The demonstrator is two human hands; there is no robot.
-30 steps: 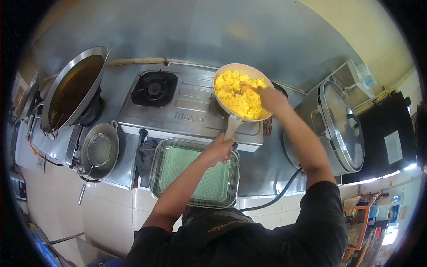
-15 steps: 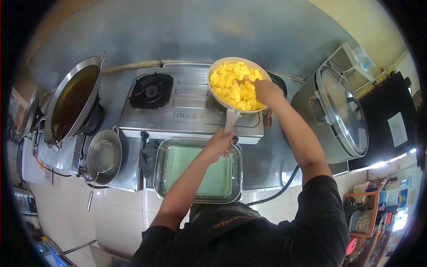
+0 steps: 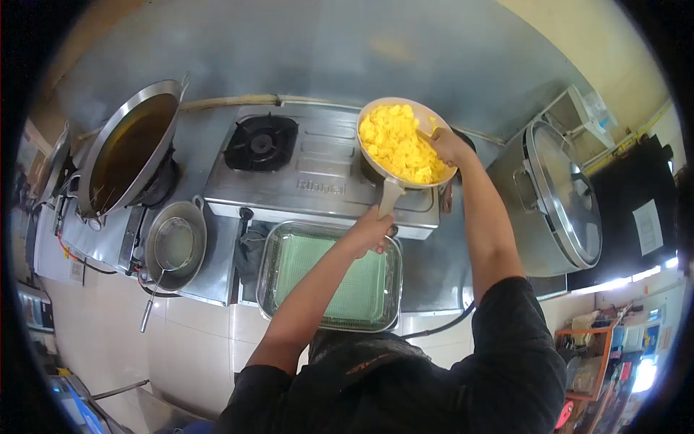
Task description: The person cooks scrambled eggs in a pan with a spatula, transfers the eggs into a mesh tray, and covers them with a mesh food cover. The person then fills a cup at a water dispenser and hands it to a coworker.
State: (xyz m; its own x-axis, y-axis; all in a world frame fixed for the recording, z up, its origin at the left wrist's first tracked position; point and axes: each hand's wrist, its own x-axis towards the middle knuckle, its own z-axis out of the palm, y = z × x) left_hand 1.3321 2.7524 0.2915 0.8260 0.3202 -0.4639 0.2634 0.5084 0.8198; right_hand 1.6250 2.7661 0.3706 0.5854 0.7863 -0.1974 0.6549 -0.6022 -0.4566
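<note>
My left hand is closed round the pale handle of a cream frying pan, which sits over the right burner of the stove. Bright yellow scrambled eggs fill much of the pan in soft, broken lumps. Over the pan's right rim, my right hand grips a brownish spatula. The spatula's tip meets the eggs, and my fingers cover its handle.
The steel stove has a bare left burner. In front stands a wire-rimmed tray with a green base. Left are a large wok of dark liquid and a pan with a strainer; right, a big lidded pot.
The spatula has moved toward the pan's right side, and a bare strip of pan shows at the upper right. My left hand keeps the handle. The whole view has shifted slightly.
</note>
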